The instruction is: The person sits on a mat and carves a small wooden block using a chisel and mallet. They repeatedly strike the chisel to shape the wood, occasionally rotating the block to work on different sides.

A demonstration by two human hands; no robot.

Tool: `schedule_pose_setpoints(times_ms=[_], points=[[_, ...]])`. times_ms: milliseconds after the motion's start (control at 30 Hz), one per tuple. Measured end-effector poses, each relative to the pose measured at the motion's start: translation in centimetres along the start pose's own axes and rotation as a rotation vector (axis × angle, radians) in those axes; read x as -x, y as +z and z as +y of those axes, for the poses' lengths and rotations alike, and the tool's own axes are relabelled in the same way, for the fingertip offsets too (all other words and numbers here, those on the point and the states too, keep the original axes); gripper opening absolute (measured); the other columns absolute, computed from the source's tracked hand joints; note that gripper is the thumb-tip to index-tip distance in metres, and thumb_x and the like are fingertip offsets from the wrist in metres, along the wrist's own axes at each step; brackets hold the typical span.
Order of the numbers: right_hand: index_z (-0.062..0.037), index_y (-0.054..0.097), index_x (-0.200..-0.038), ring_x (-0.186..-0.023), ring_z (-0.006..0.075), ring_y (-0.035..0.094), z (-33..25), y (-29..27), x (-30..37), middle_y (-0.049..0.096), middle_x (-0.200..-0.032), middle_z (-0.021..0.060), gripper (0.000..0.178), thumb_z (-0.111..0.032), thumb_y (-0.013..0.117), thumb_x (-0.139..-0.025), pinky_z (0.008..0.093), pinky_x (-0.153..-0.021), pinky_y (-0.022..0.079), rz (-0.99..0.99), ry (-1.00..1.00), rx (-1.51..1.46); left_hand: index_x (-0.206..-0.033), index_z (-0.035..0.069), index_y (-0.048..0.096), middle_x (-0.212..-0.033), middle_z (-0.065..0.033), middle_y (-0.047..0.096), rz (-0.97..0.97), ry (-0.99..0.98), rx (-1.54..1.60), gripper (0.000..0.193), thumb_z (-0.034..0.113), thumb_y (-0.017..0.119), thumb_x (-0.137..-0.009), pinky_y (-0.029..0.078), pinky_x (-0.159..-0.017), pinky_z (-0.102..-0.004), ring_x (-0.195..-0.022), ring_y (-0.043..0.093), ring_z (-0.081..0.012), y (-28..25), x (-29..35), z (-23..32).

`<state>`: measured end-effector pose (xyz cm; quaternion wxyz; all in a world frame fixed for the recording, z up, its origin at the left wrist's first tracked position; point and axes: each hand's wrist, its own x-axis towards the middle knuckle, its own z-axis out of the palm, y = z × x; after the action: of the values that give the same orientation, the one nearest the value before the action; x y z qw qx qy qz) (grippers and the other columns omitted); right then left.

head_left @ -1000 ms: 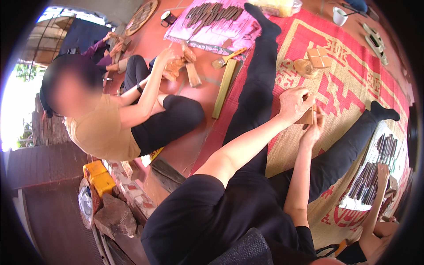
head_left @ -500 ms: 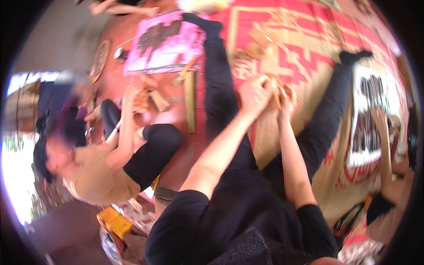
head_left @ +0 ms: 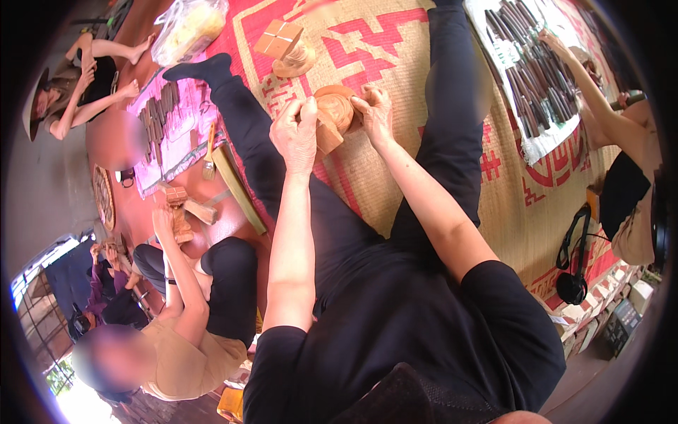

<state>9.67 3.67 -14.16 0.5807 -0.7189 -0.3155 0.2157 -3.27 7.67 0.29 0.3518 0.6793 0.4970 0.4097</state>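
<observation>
Above the mat, between my two hands, is a carved wood figure of light brown wood with rounded folds and a squarish block end. My left hand is closed at its left side, thumb up against the wood. On the other side my right hand pinches the carving's edge with its fingertips. Part of the grip is hidden behind the left hand's knuckles. Beyond them, a second wood carving with a square block base lies on the woven mat.
My outstretched legs flank the mat. At left, a person in a tan shirt handles another carving beside a brush and a wooden strip. Chisels lie on pink cloth; more tools lie on white cloth, where another person's hand reaches.
The view has swung to the right and steadied from blur. My hands are farther apart, and more of the carving shows between them.
</observation>
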Motion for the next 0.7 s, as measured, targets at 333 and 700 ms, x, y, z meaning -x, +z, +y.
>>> schedule_pose_setpoints(times_ms=[333, 700], points=[[-0.0021, 0.057, -0.077, -0.106, 0.0283, 0.053, -2.9, 0.3, 1.7, 0.059, -0.111, 0.0132, 0.019, -0.010, 0.074, -0.077, 0.0397, -0.091, 0.042, 0.021, -0.056, -0.062, -0.080, -0.004, 0.061, -0.068, -0.0040, 0.054, -0.063, 0.023, 0.041, 0.022, 0.017, 0.063, -0.088, 0.042, -0.062, -0.0264, -0.065, 0.048, -0.0091, -0.8, 0.0, -0.9], [-0.0017, 0.054, -0.073, -0.107, 0.0296, 0.052, -4.2, -0.2, 2.8, 0.058, -0.114, 0.0144, 0.023, -0.014, 0.073, -0.078, 0.0411, -0.096, 0.039, -0.087, -0.016, -0.298, -0.081, -0.004, 0.059, -0.072, -0.0038, 0.055, -0.150, 0.018, 0.031, 0.022, 0.016, 0.060, -0.090, 0.043, -0.066, -0.0256, -0.069, 0.051, -0.0095, -1.4, 0.5, -0.6]])
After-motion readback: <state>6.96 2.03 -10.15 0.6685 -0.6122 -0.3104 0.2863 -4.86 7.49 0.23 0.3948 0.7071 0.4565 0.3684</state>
